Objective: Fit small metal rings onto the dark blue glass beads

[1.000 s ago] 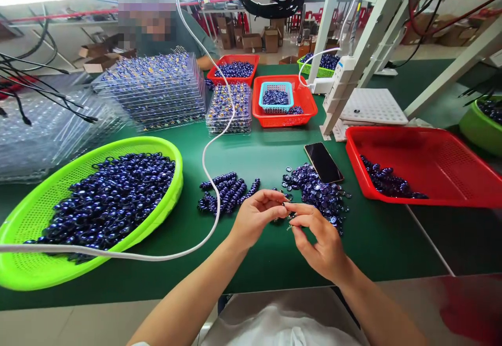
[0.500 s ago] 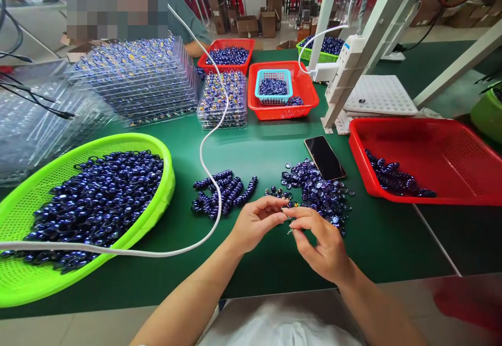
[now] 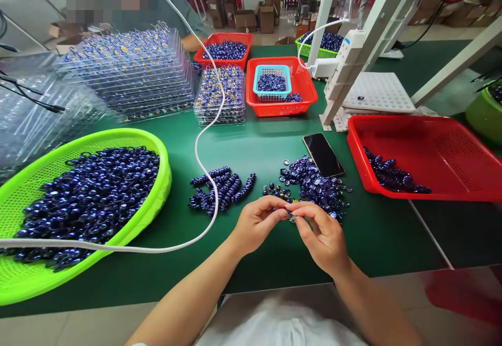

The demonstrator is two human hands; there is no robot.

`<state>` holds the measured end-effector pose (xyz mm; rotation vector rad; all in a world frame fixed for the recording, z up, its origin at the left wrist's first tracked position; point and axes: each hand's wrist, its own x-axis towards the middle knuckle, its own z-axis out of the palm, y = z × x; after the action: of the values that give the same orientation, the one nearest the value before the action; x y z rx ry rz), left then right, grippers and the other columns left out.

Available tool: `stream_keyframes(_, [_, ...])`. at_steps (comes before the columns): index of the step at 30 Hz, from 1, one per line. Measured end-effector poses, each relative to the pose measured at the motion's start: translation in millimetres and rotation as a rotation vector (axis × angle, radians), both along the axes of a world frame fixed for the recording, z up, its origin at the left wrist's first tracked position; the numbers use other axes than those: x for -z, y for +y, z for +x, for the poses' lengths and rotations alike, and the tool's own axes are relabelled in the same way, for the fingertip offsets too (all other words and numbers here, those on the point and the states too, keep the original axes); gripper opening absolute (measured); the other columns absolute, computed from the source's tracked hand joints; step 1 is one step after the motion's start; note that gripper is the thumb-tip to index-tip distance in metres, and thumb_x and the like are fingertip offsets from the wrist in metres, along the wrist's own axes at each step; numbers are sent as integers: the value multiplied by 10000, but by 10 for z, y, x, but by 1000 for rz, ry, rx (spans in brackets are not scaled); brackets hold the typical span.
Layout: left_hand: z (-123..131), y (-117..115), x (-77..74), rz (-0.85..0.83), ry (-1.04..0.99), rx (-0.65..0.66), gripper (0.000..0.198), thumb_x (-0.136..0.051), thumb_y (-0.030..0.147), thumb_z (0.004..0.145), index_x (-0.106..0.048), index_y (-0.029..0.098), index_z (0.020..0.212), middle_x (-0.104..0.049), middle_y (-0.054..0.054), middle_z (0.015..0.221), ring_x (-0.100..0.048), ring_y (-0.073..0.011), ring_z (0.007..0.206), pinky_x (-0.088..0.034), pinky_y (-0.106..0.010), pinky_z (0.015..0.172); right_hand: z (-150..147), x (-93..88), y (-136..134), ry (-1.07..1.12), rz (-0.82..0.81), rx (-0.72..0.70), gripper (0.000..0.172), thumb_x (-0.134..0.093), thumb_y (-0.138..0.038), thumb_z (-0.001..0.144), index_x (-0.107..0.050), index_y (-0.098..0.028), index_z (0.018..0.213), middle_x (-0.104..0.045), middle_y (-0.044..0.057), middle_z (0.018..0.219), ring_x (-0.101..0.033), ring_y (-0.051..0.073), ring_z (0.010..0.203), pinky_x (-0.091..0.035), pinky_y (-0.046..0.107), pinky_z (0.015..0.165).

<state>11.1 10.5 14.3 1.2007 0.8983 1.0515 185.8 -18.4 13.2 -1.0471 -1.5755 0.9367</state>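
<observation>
My left hand (image 3: 259, 224) and my right hand (image 3: 321, 233) meet fingertip to fingertip above the green table. Both are closed in a pinch around something too small to make out. Just beyond the fingers lies a heap of small dark-blue shiny cap-like pieces (image 3: 319, 186). A smaller group of round blue pieces with gold bits (image 3: 276, 190) sits behind my left fingertips, partly hidden by them. Left of my hands, rows of stacked blue pieces (image 3: 223, 189) rest on the table.
A green basket (image 3: 167, 179) of blue pieces stands left, crossed by a white cable (image 3: 196, 150). A phone (image 3: 323, 153) lies behind the heap, a red tray (image 3: 439, 152) right. Stacked clear trays (image 3: 145, 84) and red baskets (image 3: 282, 108) stand at the back, near another person's arm (image 3: 192, 42).
My right fingers have closed in against the left fingertips, with the thumb raised to join the pinch. The whole view has shifted slightly.
</observation>
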Motion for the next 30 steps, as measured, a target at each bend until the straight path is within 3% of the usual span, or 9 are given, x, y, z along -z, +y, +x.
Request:
stream_keyframes(3, [36, -33, 23, 71, 72, -88, 244, -738, 232, 800, -696, 161, 1029, -700, -83, 956, -686, -195, 850, -592, -331, 799, -11, 0, -12, 7, -47, 18, 142, -539, -204, 945, -618, -262, 1047, -681, 71, 1229, -649, 231, 1152, -563, 398, 963])
stream_keyframes(6, [61, -75, 25, 258, 216, -223, 348, -750, 189, 778, -679, 193, 1119, -684, -92, 1050, -690, -187, 847, -597, -336, 809, -12, -5, -18, 32, -88, -2, 133, -531, -227, 953, -612, -263, 1052, -662, 69, 1285, -645, 231, 1173, -558, 396, 977])
stream_keyframes(11, [57, -102, -7, 394, 316, -314, 175, -730, 173, 790, -755, 234, 952, -723, -81, 981, -694, -202, 867, -594, -311, 759, -19, -12, -6, 51, -167, -47, 111, -524, -255, 961, -606, -260, 1036, -640, 68, 1331, -652, 228, 1169, -564, 391, 969])
stream_keyframes(14, [45, -86, -8, 325, 282, -317, 126, -734, 193, 791, -767, 227, 907, -735, -76, 942, -699, -208, 866, -598, -316, 771, -26, -9, -6, 31, -169, -69, 109, -521, -248, 961, -605, -256, 1029, -638, 65, 1336, -640, 227, 1191, -557, 387, 982])
stream_keyframes(21, [21, 9, -12, -135, -48, -261, 190, -794, 265, 738, -747, 172, 897, -769, -49, 866, -718, -183, 782, -599, -301, 767, -41, -14, 5, -116, 38, -133, 207, -516, -128, 930, -586, -261, 1074, -560, 56, 1425, -526, 231, 1323, -476, 444, 1091])
stream_keyframes(25, [-2, 51, 15, -219, -142, -230, 239, -797, 292, 735, -753, 164, 932, -772, -48, 864, -717, -176, 752, -599, -314, 760, -68, -22, 33, -234, 153, -139, 236, -526, -90, 904, -595, -257, 1057, -549, 48, 1435, -417, 245, 1405, -427, 484, 1130])
stream_keyframes(30, [-14, 61, 36, -211, -94, -211, 274, -828, 229, 688, -756, 165, 944, -769, -39, 809, -707, -170, 730, -587, -289, 725, -58, -32, 32, -217, 104, -147, 214, -526, -115, 916, -600, -262, 1053, -543, 42, 1441, -425, 242, 1401, -416, 479, 1135])
